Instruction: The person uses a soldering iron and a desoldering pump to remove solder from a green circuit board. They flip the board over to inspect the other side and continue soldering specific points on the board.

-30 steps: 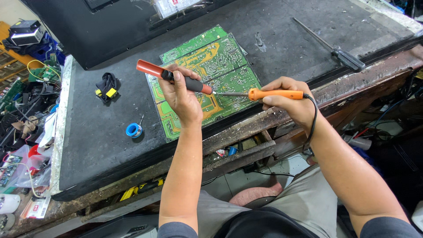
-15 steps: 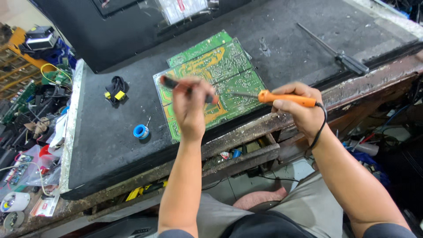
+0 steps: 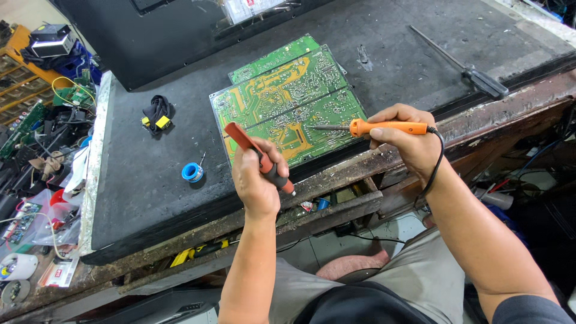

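over green circuit board [image 3: 288, 111], left hand [image 3: 257, 180] now gripping red pump lifted back, right hand [image 3: 408, 141] gripping orange soldering iron [image 3: 390, 127]

An electronics repair workshop: circuit board [image 3: 288, 108], soldering iron [image 3: 384, 127], cluttered workbench [image 3: 420, 54].

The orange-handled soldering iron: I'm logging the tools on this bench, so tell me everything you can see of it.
The soldering iron has a slim orange handle that looks like plastic, a thin grey metal shaft and a pointed tip. It lies almost level, tip pointing left, just above the near part of the green circuit board; whether the tip touches the board cannot be told. The right hand wraps the handle's rear half. A black cord leaves the rear end and curves down past the wrist.
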